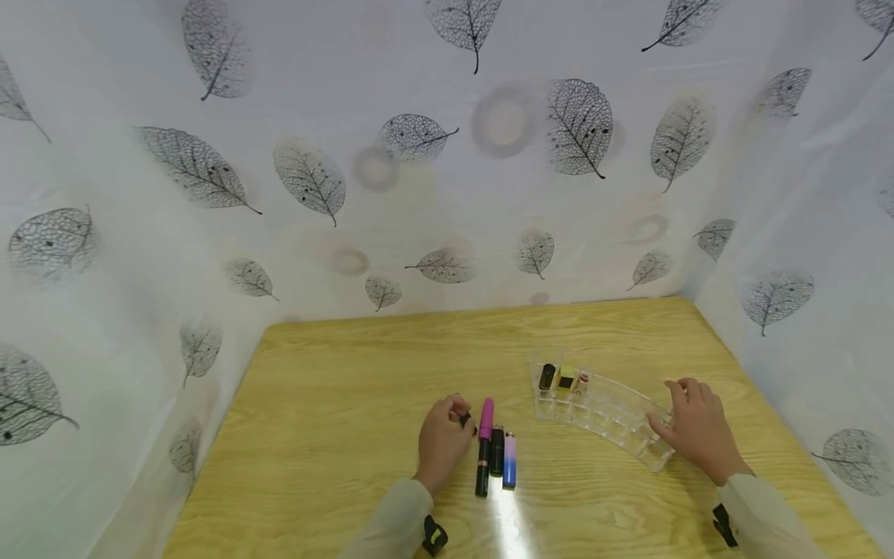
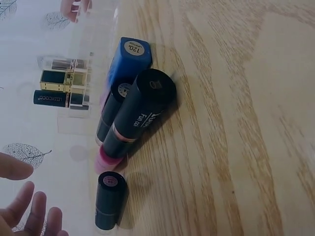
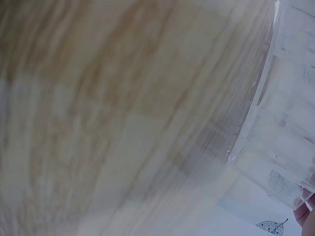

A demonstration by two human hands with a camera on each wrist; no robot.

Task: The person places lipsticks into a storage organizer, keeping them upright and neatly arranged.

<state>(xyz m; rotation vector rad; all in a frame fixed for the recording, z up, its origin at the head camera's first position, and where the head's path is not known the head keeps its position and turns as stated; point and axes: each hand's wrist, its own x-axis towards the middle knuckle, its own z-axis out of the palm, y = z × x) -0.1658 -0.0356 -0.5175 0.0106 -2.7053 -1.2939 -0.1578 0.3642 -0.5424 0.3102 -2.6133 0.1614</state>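
Observation:
My left hand (image 1: 445,436) hovers by a small black lipstick tube (image 2: 110,200), which lies on the table; in the left wrist view its fingers (image 2: 19,209) are spread and apart from the tube. Just right of it lie a long pink-and-black lipstick (image 1: 484,454), a short black lipstick (image 1: 497,452) and a purple-to-blue lipstick (image 1: 510,462), side by side. At the right end of a clear curved organizer (image 1: 615,411), my right hand (image 1: 698,431) rests its thumb against the edge, fingers loosely extended. The right wrist view shows its fingertips at the organizer's end.
Upright in the organizer's left compartments stand a black lipstick (image 1: 547,376), a gold-and-black lipstick (image 1: 566,378) and a small silvery tube (image 1: 581,382). The wooden table (image 1: 349,373) is bordered at the back and sides by white leaf-printed sheeting (image 1: 433,202).

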